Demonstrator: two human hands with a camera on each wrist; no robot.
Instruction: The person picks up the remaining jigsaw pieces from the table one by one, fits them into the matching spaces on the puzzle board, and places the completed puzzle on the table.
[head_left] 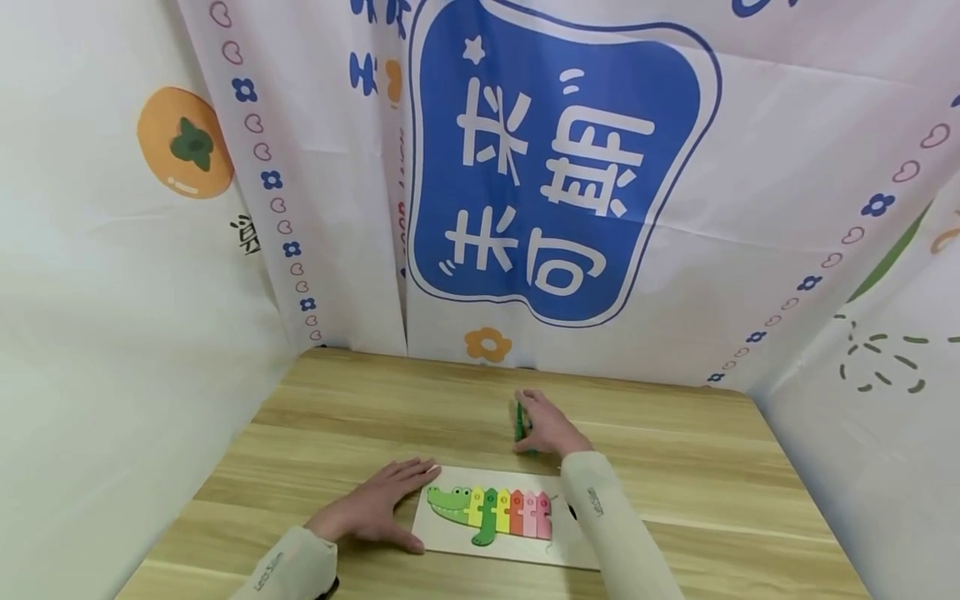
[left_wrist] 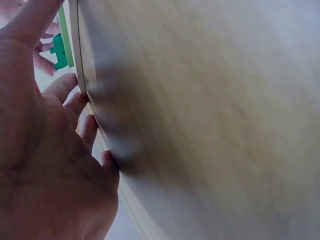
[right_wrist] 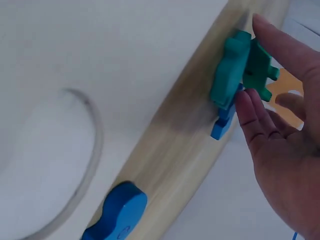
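Observation:
A pale wooden puzzle board [head_left: 442, 537] shows a green crocodile head [head_left: 448, 502] and a row of colored body pieces running from yellow to pink. My left hand [head_left: 377, 502] lies at the board's left side, thumb near the lower corner, fingertips at the upper one. Beyond the far edge, my right hand [head_left: 550, 425] pinches a green puzzle piece [right_wrist: 257, 70] with knobs, held on edge between thumb and fingertips. Beside those fingers in the right wrist view are a teal piece [right_wrist: 232, 67] and a smaller blue piece [right_wrist: 225, 120] on the table.
Another blue piece [right_wrist: 122, 207] lies close to the board's edge. The right sleeve [head_left: 615, 517] covers the board's right part in the head view. White printed cloth [head_left: 352, 275] walls the wooden table [head_left: 337, 417] at the back and both sides.

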